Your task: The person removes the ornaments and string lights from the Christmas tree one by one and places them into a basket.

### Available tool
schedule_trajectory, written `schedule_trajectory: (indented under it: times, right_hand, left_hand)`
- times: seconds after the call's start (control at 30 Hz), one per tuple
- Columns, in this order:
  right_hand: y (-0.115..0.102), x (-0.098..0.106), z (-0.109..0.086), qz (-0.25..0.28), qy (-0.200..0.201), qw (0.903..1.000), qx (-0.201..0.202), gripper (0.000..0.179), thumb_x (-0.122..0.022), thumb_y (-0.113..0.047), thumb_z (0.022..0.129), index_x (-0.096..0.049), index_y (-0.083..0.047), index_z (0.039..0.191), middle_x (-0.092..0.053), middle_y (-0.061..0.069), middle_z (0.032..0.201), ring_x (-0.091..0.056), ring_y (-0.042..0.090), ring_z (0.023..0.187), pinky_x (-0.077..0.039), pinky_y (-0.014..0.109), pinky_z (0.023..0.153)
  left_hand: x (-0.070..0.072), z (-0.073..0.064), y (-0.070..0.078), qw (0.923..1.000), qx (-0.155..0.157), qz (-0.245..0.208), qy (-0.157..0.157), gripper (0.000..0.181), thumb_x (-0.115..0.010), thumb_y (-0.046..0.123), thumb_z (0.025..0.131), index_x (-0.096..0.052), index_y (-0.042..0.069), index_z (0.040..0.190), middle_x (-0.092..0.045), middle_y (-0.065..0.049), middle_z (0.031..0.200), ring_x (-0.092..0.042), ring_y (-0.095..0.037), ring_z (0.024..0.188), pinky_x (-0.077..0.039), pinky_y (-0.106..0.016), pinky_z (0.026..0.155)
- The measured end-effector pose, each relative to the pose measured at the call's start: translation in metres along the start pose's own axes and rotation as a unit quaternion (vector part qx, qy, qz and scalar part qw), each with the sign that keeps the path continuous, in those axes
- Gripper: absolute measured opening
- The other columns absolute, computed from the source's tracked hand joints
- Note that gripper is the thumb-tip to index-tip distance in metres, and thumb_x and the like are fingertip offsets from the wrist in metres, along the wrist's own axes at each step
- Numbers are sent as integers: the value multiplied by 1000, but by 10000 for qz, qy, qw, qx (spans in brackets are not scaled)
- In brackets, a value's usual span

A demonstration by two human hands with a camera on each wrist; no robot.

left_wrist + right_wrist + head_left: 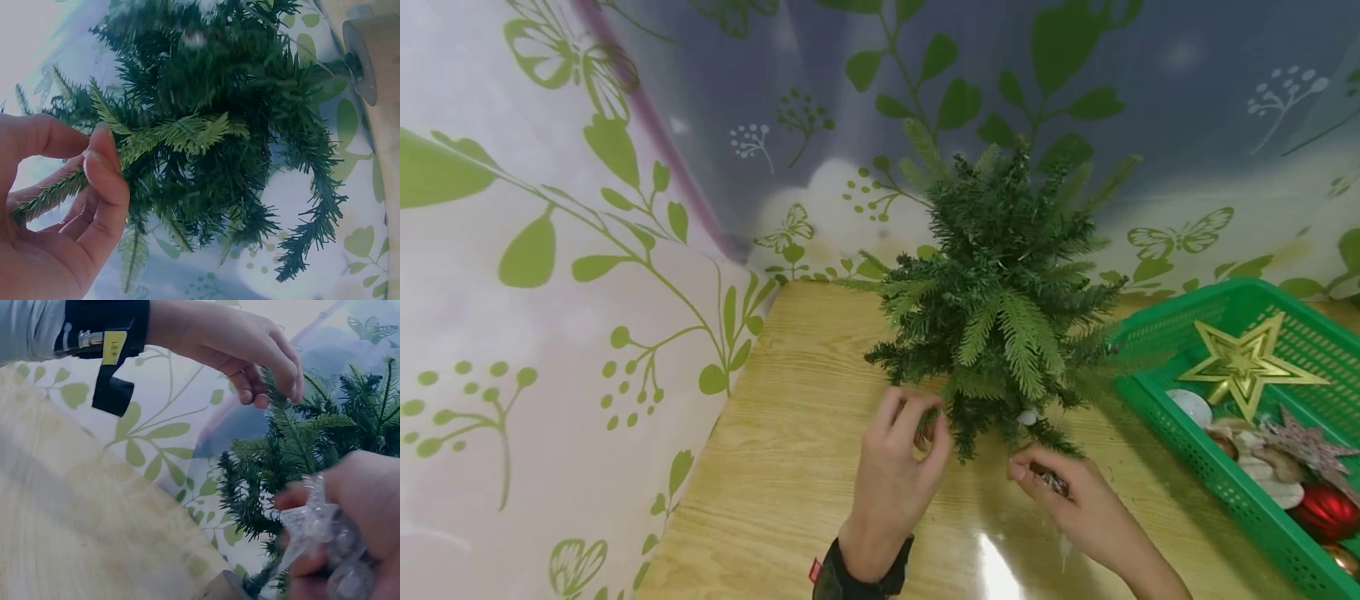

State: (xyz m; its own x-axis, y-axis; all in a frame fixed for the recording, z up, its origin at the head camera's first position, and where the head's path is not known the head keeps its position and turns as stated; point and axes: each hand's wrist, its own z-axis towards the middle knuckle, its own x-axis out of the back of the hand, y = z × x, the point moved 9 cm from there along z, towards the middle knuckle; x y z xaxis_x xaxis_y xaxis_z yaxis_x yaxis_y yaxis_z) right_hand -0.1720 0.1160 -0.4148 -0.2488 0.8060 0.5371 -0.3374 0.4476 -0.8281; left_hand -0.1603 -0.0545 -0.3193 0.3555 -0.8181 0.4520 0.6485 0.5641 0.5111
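Observation:
A small artificial Christmas tree (1000,275) stands on the table, its round wooden base (369,59) showing in the left wrist view. Low on the tree's near side, my left hand (898,467) pinches a green branch (169,137) between thumb and fingertips; the twig's end runs across the palm. My right hand (1078,500) is just right of it, by the lower branches. Its curled fingers hold a clear glittery star (312,519) together with clear round balls (350,581). A small white ball (1028,417) shows among the low branches.
On the right stands a green plastic basket (1180,454) with a gold star (1247,362), a pink glittery star (1311,442), a red ball (1326,510) and other ornaments. Patterned cloth walls (587,317) rise at the left and behind the tree.

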Motion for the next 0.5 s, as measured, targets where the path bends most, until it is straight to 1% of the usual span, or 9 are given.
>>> schedule_trajectory:
  times: [0.07, 0.1, 0.13, 0.17, 0.23, 0.3, 0.37, 0.43, 0.5]
  right_hand:
    - [2, -16, -1, 55, -758, 9967, 298, 11, -59, -15, 96, -66, -23, 95, -62, -13, 83, -49, 1, 65, -46, 24, 57]
    - [5, -26, -2, 65, -1170, 9926, 311, 10, -60, -15, 96, -66, -22, 94, -62, -13, 82, -49, 0, 64, -45, 24, 56]
    - [9, -34, -3, -65, -1461, 9888, 303, 8, -60, -16, 95, -65, -22, 92, -61, -14, 80, -48, -1, 64, -45, 23, 56]
    - [14, -40, -4, -151, -1668, 9856, 227, 7, -61, -17, 95, -65, -21, 92, -60, -14, 79, -46, -1, 62, -44, 24, 54]
    - [23, -50, -4, -331, -1850, 9822, -45, 6, -62, -20, 94, -66, -20, 91, -60, -14, 77, -45, -1, 61, -42, 23, 53]
    - [29, -53, -3, -494, -1689, 9840, -291, 6, -62, -21, 95, -66, -19, 90, -57, -14, 72, -43, 0, 57, -41, 23, 51]
    - [27, -50, -1, -419, -1331, 9897, -309, 8, -60, -19, 96, -66, -15, 91, -52, -12, 68, -43, 0, 55, -41, 24, 51]
    - [21, -41, 0, -319, -763, 9963, -222, 13, -59, -16, 96, -62, -16, 83, -46, -12, 63, -40, 0, 51, -41, 23, 49]
    - [13, -27, 2, -321, 22, 9995, -55, 21, -61, -13, 95, -57, -17, 74, -41, -14, 59, -37, -1, 49, -39, 22, 46]
  left_hand:
    - [1, -1, -1, 10000, 34, 28, 43, 17, -65, -11, 81, -65, -1, 95, -53, -6, 89, -50, -8, 62, -42, -11, 55]
    - [1, -1, -1, 10000, 48, 54, 57, 18, -65, -11, 81, -66, -1, 95, -52, -6, 89, -49, -8, 61, -41, -11, 54]
    - [1, -1, -1, 9999, 58, 71, 65, 18, -65, -11, 81, -66, -1, 95, -52, -6, 88, -49, -9, 60, -41, -11, 54]
    - [1, -1, -1, 9999, 62, 51, 70, 18, -65, -11, 80, -66, -1, 95, -52, -6, 88, -48, -9, 60, -41, -11, 54]
    - [-1, -2, 0, 9999, 77, 105, -6, 19, -64, -11, 82, -66, 0, 97, -52, -6, 88, -47, -9, 60, -39, -10, 54]
    - [-4, -2, 2, 9999, 66, 99, -111, 18, -63, -10, 84, -66, 0, 98, -53, -6, 90, -47, -9, 60, -40, -10, 54]
    - [-6, -3, 3, 9997, 97, 113, -196, 18, -62, -10, 85, -66, 1, 99, -54, -6, 92, -47, -7, 61, -40, -11, 54]
    - [-7, -3, 3, 9996, 117, 129, -202, 18, -63, -9, 85, -66, 1, 99, -55, -7, 94, -48, -6, 62, -39, -11, 54]
    - [-7, -3, 3, 9994, 160, 198, -219, 17, -64, -8, 85, -66, 2, 99, -56, -7, 96, -48, -5, 63, -39, -12, 54]
